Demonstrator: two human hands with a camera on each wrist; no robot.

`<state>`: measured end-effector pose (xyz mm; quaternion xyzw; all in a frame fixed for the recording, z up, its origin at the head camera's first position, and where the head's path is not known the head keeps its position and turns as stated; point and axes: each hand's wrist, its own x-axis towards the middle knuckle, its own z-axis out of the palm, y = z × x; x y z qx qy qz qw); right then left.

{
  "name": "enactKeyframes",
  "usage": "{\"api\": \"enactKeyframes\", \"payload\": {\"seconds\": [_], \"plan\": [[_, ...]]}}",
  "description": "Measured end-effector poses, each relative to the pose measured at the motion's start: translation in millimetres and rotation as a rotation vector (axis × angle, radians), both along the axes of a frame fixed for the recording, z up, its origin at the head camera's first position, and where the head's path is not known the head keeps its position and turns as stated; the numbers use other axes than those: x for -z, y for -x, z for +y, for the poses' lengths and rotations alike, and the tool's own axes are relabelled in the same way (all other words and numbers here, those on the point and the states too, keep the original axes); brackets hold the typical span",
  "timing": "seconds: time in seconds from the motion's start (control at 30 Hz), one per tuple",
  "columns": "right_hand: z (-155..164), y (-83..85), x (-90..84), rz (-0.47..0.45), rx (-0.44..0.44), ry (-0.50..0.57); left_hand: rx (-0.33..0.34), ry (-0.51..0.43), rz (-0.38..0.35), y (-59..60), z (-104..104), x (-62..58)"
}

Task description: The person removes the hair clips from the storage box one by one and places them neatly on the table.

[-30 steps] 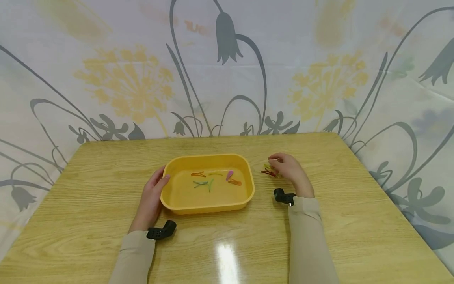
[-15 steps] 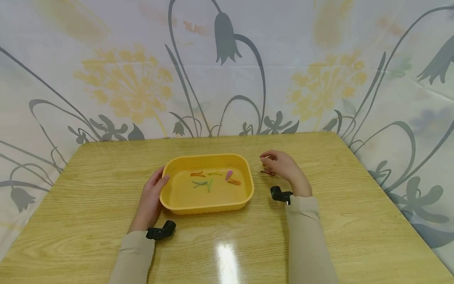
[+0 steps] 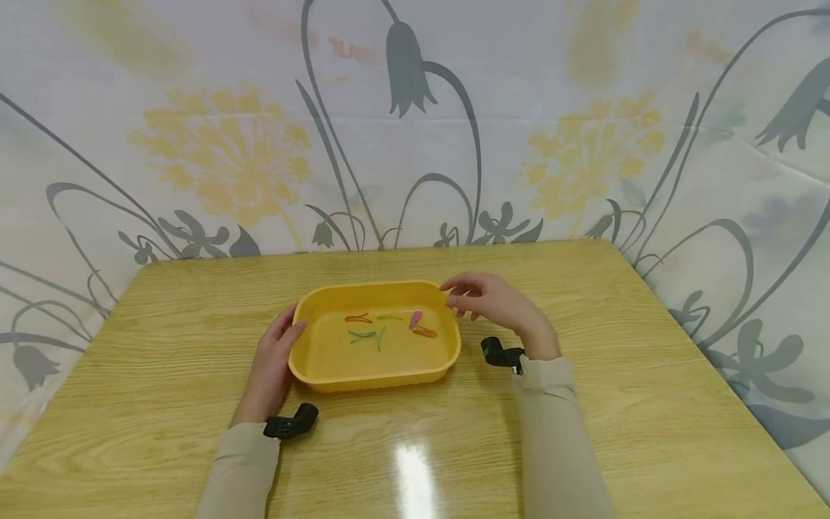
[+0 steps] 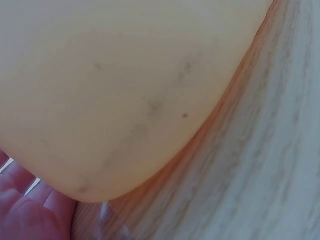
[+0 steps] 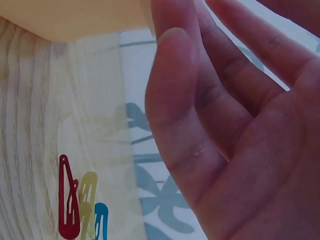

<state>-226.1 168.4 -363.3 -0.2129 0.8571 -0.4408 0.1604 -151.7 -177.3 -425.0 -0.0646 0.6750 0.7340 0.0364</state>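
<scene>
A yellow plastic tray (image 3: 337, 360) lies on the table, held at its left end by my left hand (image 3: 269, 360), thumb over the rim and fingers along the outer wall. Several snap hair clips lie inside: orange (image 3: 358, 318), yellow (image 3: 390, 317), green (image 3: 363, 335), pink (image 3: 416, 318) and another orange clip (image 3: 425, 331). My right hand (image 3: 496, 303) hangs over the tray's right rim, thumb and index finger pinched together. A thin pale sliver of a hair clip (image 5: 151, 22) shows beside the fingertips; the rest is hidden by them.
In the right wrist view, a red clip (image 5: 68, 200), yellow clips (image 5: 89, 185) and a blue clip (image 5: 101, 220) lie on the wooden table (image 3: 162, 346) right of the tray. A flower-patterned cloth (image 3: 259, 144) stands behind the table.
My right hand has moved left from the loose clips on the table to the tray's right rim. The left hand keeps its hold on the tray.
</scene>
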Motion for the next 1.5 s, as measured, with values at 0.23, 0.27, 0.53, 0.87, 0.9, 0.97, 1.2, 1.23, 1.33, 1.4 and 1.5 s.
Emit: {"api": "enactKeyframes", "payload": {"seconds": [0.23,0.27,0.53,0.87,0.9,0.97,1.2,1.23,1.33,1.4,1.5], "plan": [[-8.8,-3.8,3.0,0.108,-0.038,-0.115,0.002,-0.007,0.004,0.1,1.1,0.1],[-10.2,-4.8,2.9,0.127,-0.036,-0.135,0.000,-0.010,0.005,0.3,1.0,-0.1],[-18.6,-10.6,2.8,0.163,-0.025,-0.224,-0.001,0.009,0.011,0.8,-0.9,0.6],[-35.4,-11.4,10.3,0.198,-0.028,-0.343,-0.009,0.009,0.007,1.2,-0.1,0.9],[-37.4,-12.3,10.5,0.210,-0.022,-0.349,-0.007,0.011,0.007,1.2,0.1,0.6],[-41.6,-14.2,11.4,0.239,-0.009,-0.354,-0.007,0.013,0.005,1.1,0.4,0.1],[-55.8,-17.4,17.6,0.262,-0.005,-0.350,-0.001,0.012,0.001,0.9,-0.3,-0.3],[-57.2,-17.5,18.4,0.270,-0.002,-0.355,0.000,0.014,0.000,0.9,-0.3,-0.3],[-60.5,-17.2,22.3,0.302,0.010,-0.384,-0.006,0.027,-0.006,1.3,-0.6,-0.2],[-62.3,-17.3,24.6,0.312,0.023,-0.408,-0.009,0.029,-0.008,1.5,-0.6,-0.3],[-65.0,-17.5,27.3,0.335,0.037,-0.457,-0.017,0.027,-0.010,2.4,-0.6,0.0]]}}
